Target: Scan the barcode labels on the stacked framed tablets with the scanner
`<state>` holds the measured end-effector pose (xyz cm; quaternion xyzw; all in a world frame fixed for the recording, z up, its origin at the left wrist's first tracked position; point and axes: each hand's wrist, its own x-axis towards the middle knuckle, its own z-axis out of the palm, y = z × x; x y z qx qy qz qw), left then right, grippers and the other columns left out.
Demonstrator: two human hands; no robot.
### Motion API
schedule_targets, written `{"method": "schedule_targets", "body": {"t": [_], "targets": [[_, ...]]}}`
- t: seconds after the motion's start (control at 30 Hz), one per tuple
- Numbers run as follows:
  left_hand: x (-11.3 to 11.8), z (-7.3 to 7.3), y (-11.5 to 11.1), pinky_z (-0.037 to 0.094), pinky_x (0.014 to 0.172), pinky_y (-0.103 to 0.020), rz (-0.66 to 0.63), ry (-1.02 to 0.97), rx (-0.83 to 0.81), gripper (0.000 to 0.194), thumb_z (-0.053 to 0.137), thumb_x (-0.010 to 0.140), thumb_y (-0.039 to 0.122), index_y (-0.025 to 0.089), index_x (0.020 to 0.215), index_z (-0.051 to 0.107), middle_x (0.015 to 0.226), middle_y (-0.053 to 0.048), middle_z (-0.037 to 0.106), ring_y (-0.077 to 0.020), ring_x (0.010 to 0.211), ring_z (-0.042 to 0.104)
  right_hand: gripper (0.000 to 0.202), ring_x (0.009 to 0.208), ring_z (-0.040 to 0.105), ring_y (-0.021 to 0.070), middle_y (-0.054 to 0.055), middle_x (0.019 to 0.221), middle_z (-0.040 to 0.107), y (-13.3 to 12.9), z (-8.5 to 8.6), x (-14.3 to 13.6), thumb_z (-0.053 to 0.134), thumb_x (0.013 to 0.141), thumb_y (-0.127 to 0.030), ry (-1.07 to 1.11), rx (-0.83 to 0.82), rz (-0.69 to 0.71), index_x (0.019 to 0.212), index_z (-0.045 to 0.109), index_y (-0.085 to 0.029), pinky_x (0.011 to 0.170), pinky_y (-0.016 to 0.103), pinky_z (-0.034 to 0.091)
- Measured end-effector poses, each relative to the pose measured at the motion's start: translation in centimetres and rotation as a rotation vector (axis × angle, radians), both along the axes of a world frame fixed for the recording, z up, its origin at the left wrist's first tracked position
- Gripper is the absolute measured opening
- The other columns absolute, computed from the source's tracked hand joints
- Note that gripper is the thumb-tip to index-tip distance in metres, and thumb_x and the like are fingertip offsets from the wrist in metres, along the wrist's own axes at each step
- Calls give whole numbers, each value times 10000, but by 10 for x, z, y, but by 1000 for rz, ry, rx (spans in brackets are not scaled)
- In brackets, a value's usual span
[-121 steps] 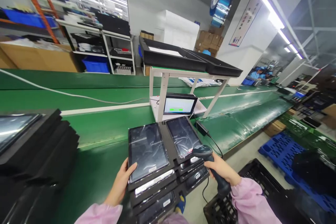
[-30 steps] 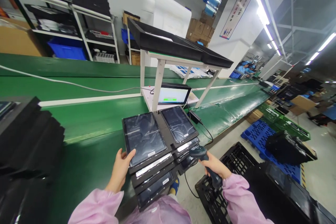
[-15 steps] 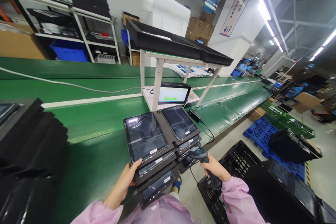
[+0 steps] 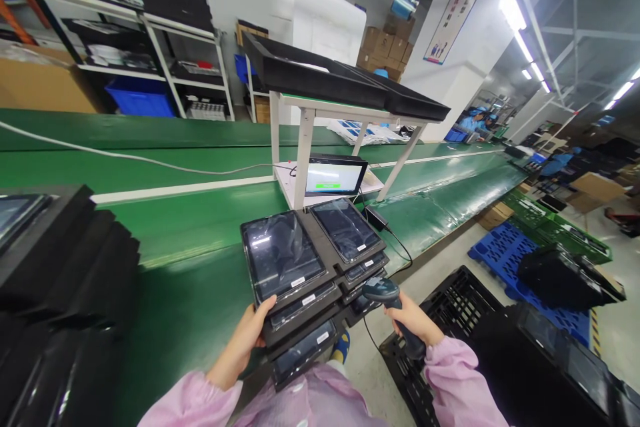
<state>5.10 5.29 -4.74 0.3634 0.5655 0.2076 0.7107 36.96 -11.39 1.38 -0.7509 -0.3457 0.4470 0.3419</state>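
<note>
My right hand [image 4: 413, 317] is wrapped round the handle of a dark barcode scanner [image 4: 381, 290], its head beside the right edge of the tray stack. My left hand [image 4: 250, 333] grips the near left edge of a black foam tray [image 4: 327, 267], thumb on top and fingers partly hidden beneath. In the top tray lie a larger flat tablet-like screen [image 4: 285, 253] and a second screen [image 4: 345, 228], both under clear film with small white labels. Lower trays stick out towards me in steps, showing another labelled screen [image 4: 303, 350].
A lit display [image 4: 335, 177] stands under a white-legged rack [image 4: 303, 153] on the green bench [image 4: 200, 227]. More black trays [image 4: 65, 267] are stacked at left. On the floor to the right are a black pallet [image 4: 457, 303] and a blue pallet [image 4: 505, 250]. People sit farther off.
The view has shifted slightly, so the scene sits a little farther right. Both hands keep their hold, and the scanner stays by the tray stack's right edge.
</note>
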Motion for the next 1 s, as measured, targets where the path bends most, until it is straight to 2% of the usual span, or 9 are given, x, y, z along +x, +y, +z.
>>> {"method": "schedule_targets", "body": {"t": [0.13, 0.23, 0.3, 0.43, 0.77, 0.93, 1.0], "targets": [[1, 7, 0, 473, 488, -282, 7, -27, 6, 478, 572, 777, 562, 163, 1036, 532, 753, -51, 646, -189, 603, 611, 429, 357, 437, 105, -94, 464, 489, -3, -1, -25, 507, 596, -326, 67, -54, 38, 986, 413, -173, 357, 202, 369], [2, 11, -1, 456, 465, -267, 9, -33, 10, 497, 573, 767, 570, 154, 1035, 523, 721, -43, 631, -189, 602, 606, 458, 388, 485, 91, -47, 663, 590, -6, -11, -66, 507, 560, -275, 195, -79, 85, 1000, 424, -177, 355, 197, 383], [2, 11, -2, 438, 449, -259, 7, -36, 21, 498, 570, 759, 583, 155, 1011, 525, 682, -31, 614, -184, 570, 592, 461, 386, 486, 79, -31, 758, 608, -7, -20, -95, 509, 552, -259, 259, -55, 101, 999, 426, -182, 351, 198, 382], [2, 12, -2, 397, 424, -239, -13, -25, 33, 477, 550, 766, 576, 155, 987, 530, 650, -24, 603, -164, 513, 559, 452, 379, 472, 82, -44, 710, 582, -7, -36, -130, 509, 563, -259, 247, 12, 110, 1001, 427, -181, 371, 212, 389], [2, 19, 0, 372, 425, -233, -32, 12, 36, 512, 573, 731, 591, 136, 963, 542, 615, -14, 586, -152, 485, 527, 582, 382, 462, 104, -40, 678, 565, -11, -37, -136, 495, 575, -306, 191, 45, 60, 1126, 367, -168, 395, 246, 399], [3, 27, -2, 383, 432, -228, -43, 11, 24, 423, 527, 800, 538, 137, 932, 548, 605, -16, 588, -149, 486, 534, 559, 364, 434, 115, -88, 513, 497, -13, -32, -138, 487, 582, -304, 184, 53, 64, 1109, 371, -155, 388, 239, 383], [4, 31, -3, 390, 437, -232, -33, 13, 15, 394, 525, 811, 524, 142, 902, 546, 591, -9, 580, -147, 478, 530, 544, 361, 429, 106, -85, 530, 509, -13, -30, -138, 494, 584, -295, 187, 57, 62, 1097, 378, -160, 391, 236, 382]]}}
